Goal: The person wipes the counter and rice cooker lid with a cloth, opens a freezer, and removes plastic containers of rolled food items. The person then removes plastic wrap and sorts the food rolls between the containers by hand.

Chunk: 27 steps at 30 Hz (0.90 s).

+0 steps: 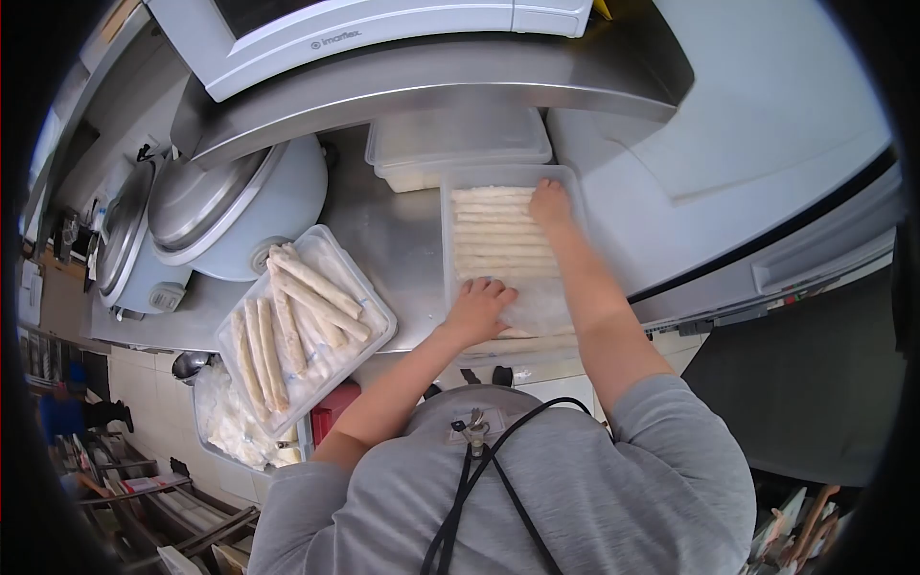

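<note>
A clear plastic container [448,225] in front of me holds a row of long, pale floured rolls [498,230] laid side by side. Over its near part lies a whitish plastic sheet [541,302], with more rolls showing at the near edge. My left hand [482,307] rests on the sheet beside the nearest rolls, its fingers spread. At the far right of the row, my right hand [550,203] is curled against the roll ends; its fingertips are hidden. To the left, a second plastic tray [381,331] holds several loose rolls [321,292], some crossing others.
Behind the container stands a lidded plastic box [460,144]. Two large rice cookers [244,206] are at the left, and a microwave [383,38] sits on the steel shelf [431,91] above. Lower down, a bin [240,436] holds white plastic-wrapped contents. A white appliance [728,192] borders the right.
</note>
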{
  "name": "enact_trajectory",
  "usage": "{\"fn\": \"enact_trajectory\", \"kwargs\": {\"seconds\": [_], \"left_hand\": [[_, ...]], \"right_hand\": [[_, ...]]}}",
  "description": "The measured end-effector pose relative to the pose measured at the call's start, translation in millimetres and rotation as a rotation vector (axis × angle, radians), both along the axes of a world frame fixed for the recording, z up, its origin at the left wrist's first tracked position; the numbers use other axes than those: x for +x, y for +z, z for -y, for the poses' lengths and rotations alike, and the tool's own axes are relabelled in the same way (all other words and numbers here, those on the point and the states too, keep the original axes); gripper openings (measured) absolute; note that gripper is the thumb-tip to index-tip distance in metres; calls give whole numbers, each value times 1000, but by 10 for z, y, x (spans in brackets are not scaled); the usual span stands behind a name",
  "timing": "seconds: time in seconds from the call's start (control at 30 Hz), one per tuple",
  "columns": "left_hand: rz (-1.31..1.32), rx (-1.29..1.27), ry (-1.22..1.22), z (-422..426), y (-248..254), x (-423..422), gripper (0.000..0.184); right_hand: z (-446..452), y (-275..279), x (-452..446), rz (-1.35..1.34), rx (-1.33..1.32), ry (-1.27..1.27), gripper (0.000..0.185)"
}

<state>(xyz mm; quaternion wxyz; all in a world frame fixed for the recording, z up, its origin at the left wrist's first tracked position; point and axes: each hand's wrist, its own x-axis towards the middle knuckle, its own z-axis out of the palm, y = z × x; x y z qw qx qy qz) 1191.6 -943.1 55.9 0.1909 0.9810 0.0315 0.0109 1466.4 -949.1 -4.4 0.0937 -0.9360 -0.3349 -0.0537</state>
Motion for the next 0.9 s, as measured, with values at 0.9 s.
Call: {"fn": "enact_trajectory", "kwargs": {"seconds": [0.9], "left_hand": [[-57,26,-3,10,-64,18,57]], "right_hand": [[230,-942,778,-1036,477,-292,31]]}}
